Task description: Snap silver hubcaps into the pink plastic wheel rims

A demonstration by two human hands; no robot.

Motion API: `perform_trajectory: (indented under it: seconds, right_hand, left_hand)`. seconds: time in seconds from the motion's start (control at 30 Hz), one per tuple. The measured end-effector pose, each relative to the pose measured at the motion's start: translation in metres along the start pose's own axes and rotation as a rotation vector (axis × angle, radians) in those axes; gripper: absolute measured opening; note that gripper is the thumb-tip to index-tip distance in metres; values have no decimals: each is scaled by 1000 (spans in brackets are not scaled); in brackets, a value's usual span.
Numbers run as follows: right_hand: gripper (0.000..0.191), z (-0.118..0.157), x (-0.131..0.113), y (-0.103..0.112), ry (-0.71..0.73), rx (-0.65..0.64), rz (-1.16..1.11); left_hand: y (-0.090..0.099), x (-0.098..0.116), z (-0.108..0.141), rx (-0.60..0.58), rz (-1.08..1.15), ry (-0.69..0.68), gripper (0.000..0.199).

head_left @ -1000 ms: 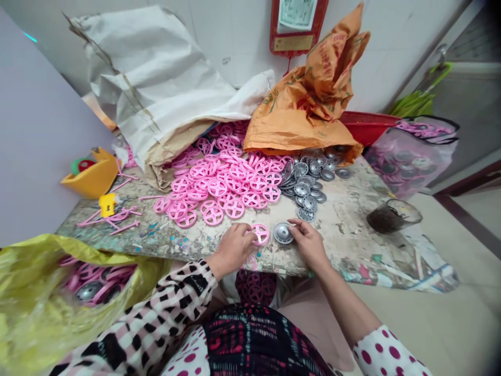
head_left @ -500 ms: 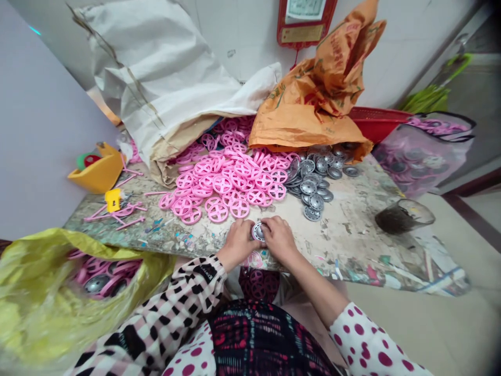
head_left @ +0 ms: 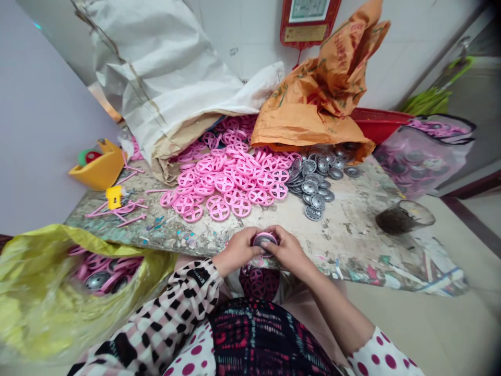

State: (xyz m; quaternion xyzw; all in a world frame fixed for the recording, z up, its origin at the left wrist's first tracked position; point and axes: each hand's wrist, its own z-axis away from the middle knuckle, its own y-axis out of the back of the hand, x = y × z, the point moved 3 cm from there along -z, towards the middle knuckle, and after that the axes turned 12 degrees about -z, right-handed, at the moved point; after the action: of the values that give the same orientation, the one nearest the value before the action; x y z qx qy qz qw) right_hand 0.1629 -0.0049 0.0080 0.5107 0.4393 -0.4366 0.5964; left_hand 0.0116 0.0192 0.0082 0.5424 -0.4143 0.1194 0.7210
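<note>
Both hands meet at the table's front edge around one small wheel [head_left: 265, 241], a grey disc with a pink ring about it. My left hand [head_left: 241, 249] grips its left side, and my right hand [head_left: 288, 251] closes on its right side with the thumb lying over the disc. Beyond them spreads a heap of pink spoked rings [head_left: 225, 183], spilling from a white sack [head_left: 156, 68]. Grey discs [head_left: 310, 187] lie to the right of the rings, at the mouth of an orange sack [head_left: 305, 122].
A yellow bag [head_left: 35, 292] of pink and grey wheels is at lower left. On the worn table [head_left: 352, 224] are pink sticks [head_left: 117, 211], a yellow holder [head_left: 97, 169] and a glass jar [head_left: 405, 216]. A red basket [head_left: 378, 122] and clear bag [head_left: 422, 156] stand at right.
Both hands have come slightly nearer the body with the piece. A pink ring now shows around the grey disc, and my right thumb has moved over it.
</note>
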Motion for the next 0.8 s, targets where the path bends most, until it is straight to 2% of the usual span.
perform_trajectory:
  seconds: [0.07, 0.17, 0.23, 0.37, 0.43, 0.53, 0.63, 0.67, 0.73, 0.8]
  right_hand:
    - [20, 4, 2, 2, -8, 11, -31]
    - [19, 9, 5, 2, 16, 5, -51]
    - [17, 12, 6, 0, 38, 16, -54]
    - [13, 14, 9, -3, 17, 122, 24]
    - [14, 13, 11, -3, 10, 126, -8]
    - [19, 16, 11, -4, 3, 23, -132]
    - [16, 32, 4, -8, 5, -177, -33]
    - [16, 39, 1, -9, 29, -226, 50]
    - [23, 48, -5, -5, 122, -248, 210]
    - [30, 44, -8, 10, 239, -152, 322]
  left_hand:
    - [1, 3, 1, -47, -10, -23, 22]
    - [4, 7, 4, -70, -33, -40, 20]
    - [4, 9, 6, -70, -36, -53, 17]
    - [2, 9, 9, -42, 0, -44, 12]
    - [2, 8, 9, -39, 48, -31, 13]
    - [3, 5, 8, -158, 305, -10, 26]
    - [8, -2, 8, -363, 601, 35, 50]
    - [11, -5, 8, -382, 647, 57, 54]
    - [15, -12, 6, -338, 679, 94, 52]
    - [16, -18, 4, -263, 686, 117, 48]
